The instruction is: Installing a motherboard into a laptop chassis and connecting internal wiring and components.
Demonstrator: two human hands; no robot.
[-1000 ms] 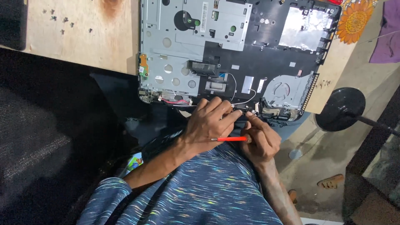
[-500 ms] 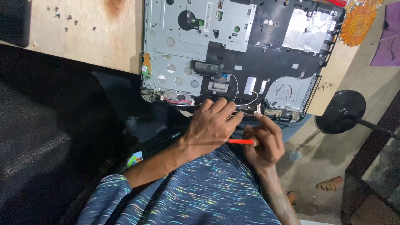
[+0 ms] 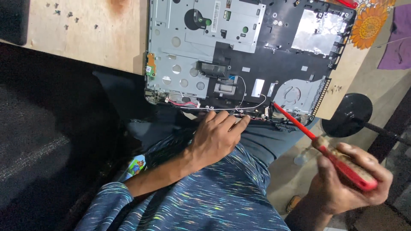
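Here, an opened laptop chassis lies underside-up on a pale wooden desk, its near edge overhanging the desk toward the person's lap. The left hand rests with fingers spread and curled over that near edge, fingertips touching the rim beside a thin white cable and a bundle of red and black wires; it presses or steadies the shell rather than closing around anything. The right hand is clenched around the red handle of a screwdriver, held off to the side of the chassis, with the slender red shaft pointing up toward the corner near the fan housing; whether the tip touches the shell cannot be told.

By judgement, the chassis handles as a light, stiff but brittle plastic tray: the grey metal plate lends rigidity at one end, while the black plastic frame around the foil-lined opening would likely flex and crack if levered. The exposed small green circuit board and loose wiring appear fragile and prone to snagging, so hold is best taken along the bare outer rim, clear of cables. The screwdriver looks light and rigid, its smooth handle suited to a full-palm grip. Small dark screws lie scattered on the desk at far left, well apart from the hands.
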